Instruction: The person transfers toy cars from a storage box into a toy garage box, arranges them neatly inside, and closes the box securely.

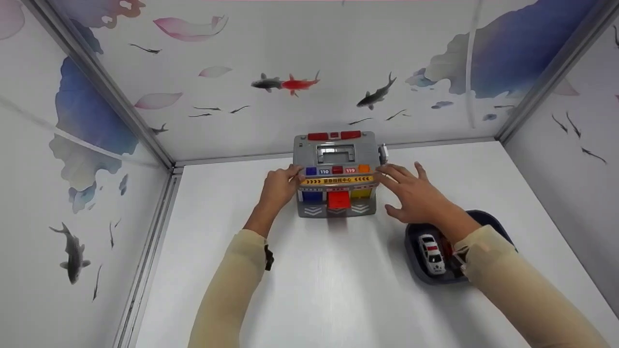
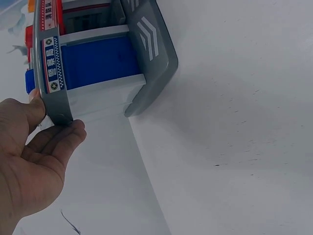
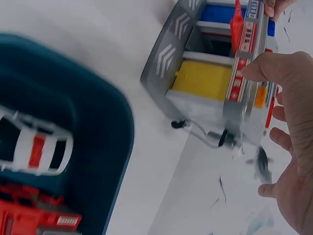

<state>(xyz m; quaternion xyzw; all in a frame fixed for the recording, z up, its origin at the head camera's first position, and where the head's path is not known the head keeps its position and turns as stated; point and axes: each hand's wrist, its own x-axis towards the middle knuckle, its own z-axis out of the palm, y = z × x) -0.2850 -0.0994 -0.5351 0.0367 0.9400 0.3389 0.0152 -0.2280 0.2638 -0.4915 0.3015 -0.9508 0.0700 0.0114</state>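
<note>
While the left grip [image 1: 277,187] pinches the toy station [image 1: 337,180], right grip [image 1: 417,194] spread, perhaps touching it.

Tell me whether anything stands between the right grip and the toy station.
Nothing visible does: the right grip is at the right edge of the toy station. The dark bin sits lower in the head view, beneath the right forearm, out of the way.

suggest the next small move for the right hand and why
Probably press the blocky orange plastic button with the right hand: it is close by, and the flat yellow plastic door below is shut, while the red plastic door stands open. The left hand grips the opposite edge of the grey plastic toy garage, which should steady it.
</note>
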